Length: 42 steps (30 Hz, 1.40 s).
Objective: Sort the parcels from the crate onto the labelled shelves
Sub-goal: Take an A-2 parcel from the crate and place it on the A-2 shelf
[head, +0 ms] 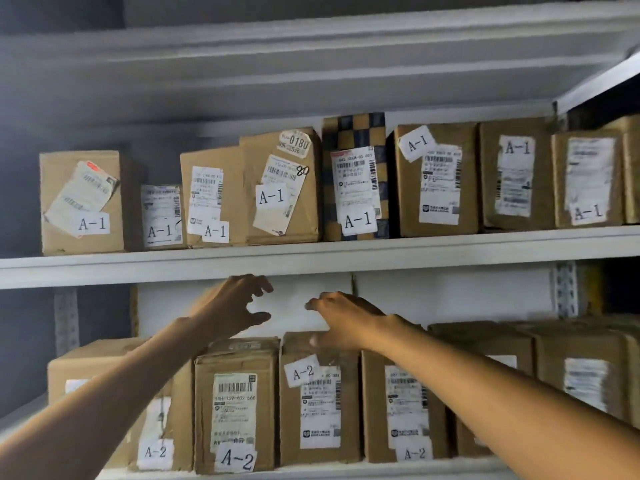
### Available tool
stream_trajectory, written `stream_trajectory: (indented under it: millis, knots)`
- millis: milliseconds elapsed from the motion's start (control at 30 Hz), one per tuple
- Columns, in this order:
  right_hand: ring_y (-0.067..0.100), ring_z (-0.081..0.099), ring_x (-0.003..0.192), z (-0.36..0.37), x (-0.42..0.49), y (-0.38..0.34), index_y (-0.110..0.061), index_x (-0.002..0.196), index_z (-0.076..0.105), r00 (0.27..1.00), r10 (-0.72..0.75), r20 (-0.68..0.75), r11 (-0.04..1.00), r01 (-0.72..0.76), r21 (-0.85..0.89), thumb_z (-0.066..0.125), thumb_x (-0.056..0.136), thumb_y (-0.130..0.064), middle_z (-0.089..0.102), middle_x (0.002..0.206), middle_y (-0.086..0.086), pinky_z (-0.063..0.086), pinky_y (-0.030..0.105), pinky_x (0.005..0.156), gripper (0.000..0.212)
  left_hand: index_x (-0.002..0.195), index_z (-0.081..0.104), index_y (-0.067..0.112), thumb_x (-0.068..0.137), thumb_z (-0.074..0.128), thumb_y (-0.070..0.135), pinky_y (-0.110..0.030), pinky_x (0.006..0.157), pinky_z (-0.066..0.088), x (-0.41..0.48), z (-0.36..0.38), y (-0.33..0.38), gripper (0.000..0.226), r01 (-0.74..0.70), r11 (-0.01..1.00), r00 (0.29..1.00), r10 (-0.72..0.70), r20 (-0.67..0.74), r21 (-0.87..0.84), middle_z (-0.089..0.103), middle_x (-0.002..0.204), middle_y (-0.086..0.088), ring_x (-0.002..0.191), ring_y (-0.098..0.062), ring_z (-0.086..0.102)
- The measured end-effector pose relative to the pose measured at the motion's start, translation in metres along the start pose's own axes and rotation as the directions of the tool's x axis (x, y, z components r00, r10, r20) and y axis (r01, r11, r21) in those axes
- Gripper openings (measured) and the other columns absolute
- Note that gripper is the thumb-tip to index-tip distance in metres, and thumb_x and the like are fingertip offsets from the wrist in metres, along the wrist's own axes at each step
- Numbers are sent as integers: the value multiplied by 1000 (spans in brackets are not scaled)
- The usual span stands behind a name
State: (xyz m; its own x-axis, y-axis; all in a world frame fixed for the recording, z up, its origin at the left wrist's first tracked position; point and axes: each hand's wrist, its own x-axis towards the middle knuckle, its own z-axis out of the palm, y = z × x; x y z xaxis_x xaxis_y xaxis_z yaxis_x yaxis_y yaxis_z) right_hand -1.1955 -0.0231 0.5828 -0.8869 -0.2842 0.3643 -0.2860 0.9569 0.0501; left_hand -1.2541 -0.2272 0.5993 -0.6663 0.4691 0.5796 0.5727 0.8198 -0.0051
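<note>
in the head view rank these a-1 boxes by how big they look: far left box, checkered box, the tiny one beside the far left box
1. Checkered box and far left box: look alike, not ranked.
2. Tiny box, clearly smallest.

Brown cardboard parcels [311,410] upright, side by side on two white shelves [311,258]; upper row tagged A-1, lower A-2.

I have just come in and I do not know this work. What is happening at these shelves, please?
A person is sorting cardboard parcels onto shelves. The upper shelf holds a row of boxes tagged A-1; the lower shelf holds boxes tagged A-2. Both arms reach over the lower row. The left hand is open and holds nothing. The right hand rests on top of an A-2 box, its fingers loose, not gripping it. The crate is not in view.
</note>
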Motion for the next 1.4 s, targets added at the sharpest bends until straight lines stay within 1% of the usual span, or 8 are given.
stream_trajectory:
  millis: [133,300,567,967,1033,1167,1300,1400]
  knots:
    - [23,33,137,-40,-56,46,-15,146,33,998,38,-55,999,-39,-16,59,91,-34,36,150,8,32,36,107,64,116,59,33,80,71,43,-30,75,54,21,-17,88,39,-78,996,990,73,-118,-38,63,101,13,87,-7,60]
    - [26,41,132,-88,-139,118,-13,142,40,990,102,-100,993,-108,-50,61,90,-37,43,145,8,38,37,102,61,112,61,32,80,70,45,-22,64,48,53,-21,217,37,-161,984,975,147,-168,-71,65,98,10,80,-8,61]
    - [24,32,139,-159,-245,265,-19,146,31,945,289,-152,951,-302,-70,64,87,-38,32,152,5,33,37,106,70,113,57,32,81,68,40,-32,79,46,114,-33,352,36,-103,994,970,110,-219,45,63,116,6,103,-20,60]
    - [26,46,127,-252,-202,365,-11,136,42,884,245,-399,916,-346,-202,78,75,-28,49,138,8,39,38,101,72,150,17,21,62,83,45,-37,110,31,222,-108,367,112,-62,862,966,178,-187,503,23,152,-4,139,-23,25]
    - [26,46,126,-262,-181,371,-10,134,44,870,206,-447,910,-338,-240,78,75,-31,51,136,9,37,39,102,71,150,14,16,60,82,50,-37,110,31,239,-117,361,118,-21,841,978,129,-164,540,30,150,-9,137,-25,30]
    - [28,39,131,-270,-140,380,-11,139,39,864,176,-472,914,-322,-248,75,76,-40,44,142,11,36,42,104,78,134,37,13,58,83,51,-33,96,40,260,-108,342,96,-30,909,996,60,-60,416,53,127,-6,118,-23,50]
    - [28,30,139,-268,-109,392,-17,147,26,881,249,-402,939,-321,-121,74,76,-45,30,153,7,31,46,110,90,125,51,15,49,89,46,-32,84,42,271,-92,333,90,-48,970,970,102,-220,237,59,117,-7,109,-26,54]
    - [26,53,115,-262,-93,401,-17,132,46,911,256,-322,956,-287,-52,78,73,-39,56,129,5,43,43,99,71,128,53,17,48,91,41,-31,83,39,277,-83,338,91,-16,983,948,73,-309,183,60,124,-6,115,-28,53]
